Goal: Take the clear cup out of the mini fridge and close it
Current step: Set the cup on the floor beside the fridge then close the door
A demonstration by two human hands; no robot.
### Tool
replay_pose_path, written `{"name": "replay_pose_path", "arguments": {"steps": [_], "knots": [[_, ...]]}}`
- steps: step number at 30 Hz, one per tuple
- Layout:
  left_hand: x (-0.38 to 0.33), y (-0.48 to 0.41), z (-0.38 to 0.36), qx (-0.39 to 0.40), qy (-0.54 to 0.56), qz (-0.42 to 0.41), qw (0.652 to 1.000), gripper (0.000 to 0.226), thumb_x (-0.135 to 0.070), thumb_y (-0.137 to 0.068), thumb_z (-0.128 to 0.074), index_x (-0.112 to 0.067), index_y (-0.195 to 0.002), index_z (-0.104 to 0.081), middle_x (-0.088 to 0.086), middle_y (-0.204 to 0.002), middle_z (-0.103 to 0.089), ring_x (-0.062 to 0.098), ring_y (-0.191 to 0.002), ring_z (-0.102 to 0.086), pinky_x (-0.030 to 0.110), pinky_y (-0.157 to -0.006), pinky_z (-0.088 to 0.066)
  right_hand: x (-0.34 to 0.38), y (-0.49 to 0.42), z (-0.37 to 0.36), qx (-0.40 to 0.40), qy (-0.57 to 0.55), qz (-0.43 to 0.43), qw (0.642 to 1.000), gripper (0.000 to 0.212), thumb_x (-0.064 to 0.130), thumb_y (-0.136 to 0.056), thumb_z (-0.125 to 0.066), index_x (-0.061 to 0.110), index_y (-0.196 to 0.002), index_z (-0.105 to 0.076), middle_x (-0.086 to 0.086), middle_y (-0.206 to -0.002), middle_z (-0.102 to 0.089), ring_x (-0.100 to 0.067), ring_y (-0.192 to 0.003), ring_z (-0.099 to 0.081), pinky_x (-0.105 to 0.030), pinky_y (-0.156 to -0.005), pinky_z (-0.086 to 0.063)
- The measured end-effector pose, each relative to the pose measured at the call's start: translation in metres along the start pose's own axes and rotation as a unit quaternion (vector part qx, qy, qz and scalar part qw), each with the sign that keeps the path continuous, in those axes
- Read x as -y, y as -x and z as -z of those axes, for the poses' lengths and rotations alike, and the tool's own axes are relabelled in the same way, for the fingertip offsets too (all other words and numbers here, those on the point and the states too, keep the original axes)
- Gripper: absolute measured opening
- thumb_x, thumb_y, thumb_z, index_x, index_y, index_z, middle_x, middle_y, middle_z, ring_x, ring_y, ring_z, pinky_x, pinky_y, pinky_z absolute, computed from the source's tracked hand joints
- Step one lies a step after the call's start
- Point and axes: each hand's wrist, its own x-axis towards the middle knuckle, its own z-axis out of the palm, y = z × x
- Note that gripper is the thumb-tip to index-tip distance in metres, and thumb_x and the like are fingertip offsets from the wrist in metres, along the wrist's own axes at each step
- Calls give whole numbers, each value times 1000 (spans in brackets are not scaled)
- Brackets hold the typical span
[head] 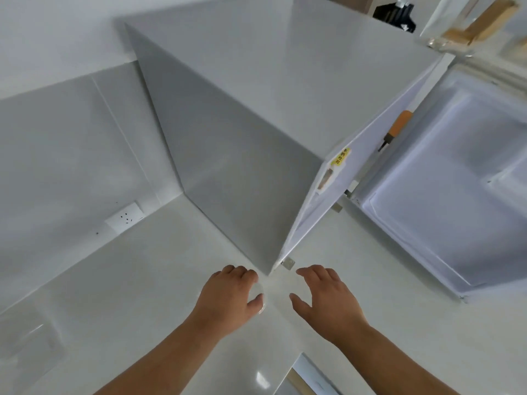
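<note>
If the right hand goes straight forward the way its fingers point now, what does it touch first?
Probably the lower corner of the open fridge door, with its small metal hinge piece, just beyond the right hand. Depth is unclear from above, so the fingertips may pass under it over the countertop.

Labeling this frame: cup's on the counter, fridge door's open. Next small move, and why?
Probably let go of the cup with the left hand and send the right hand to the door. The cup seems to rest on the counter outside the fridge, the right hand is free, and the door stands wide open.
</note>
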Motion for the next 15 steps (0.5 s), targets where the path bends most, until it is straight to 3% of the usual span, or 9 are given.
{"name": "replay_pose_path", "arguments": {"steps": [5,9,15], "knots": [[-58,-17,17,-36,53,-12,998,34,-52,-96,-48,-32,-115,-67,-12,-102,-71,11,-96,-63,28,-76,-51,-31,19,39,-46,-5,-13,999,58,65,-97,-36,33,-143,-49,12,-143,-53,-14,-131,-46,-32,-105,-44],[-107,-31,33,-65,73,-52,994,31,-46,-100,-38,-35,-115,-63,-13,-97,-69,8,-91,-61,28,-74,-55,-56,35,72,-77,-7,-22,997,54,63,-99,-37,35,-144,-48,15,-143,-52,-12,-133,-44,-31,-106,-43],[-173,-62,79,-149,53,-112,981,34,-57,-98,-45,-39,-123,-58,-18,-116,-69,5,-101,-64,20,-83,-52,-85,49,148,-131,6,-17,991,59,69,-96,-31,37,-143,-48,15,-144,-51,-12,-135,-41,-34,-111,-39]]}}
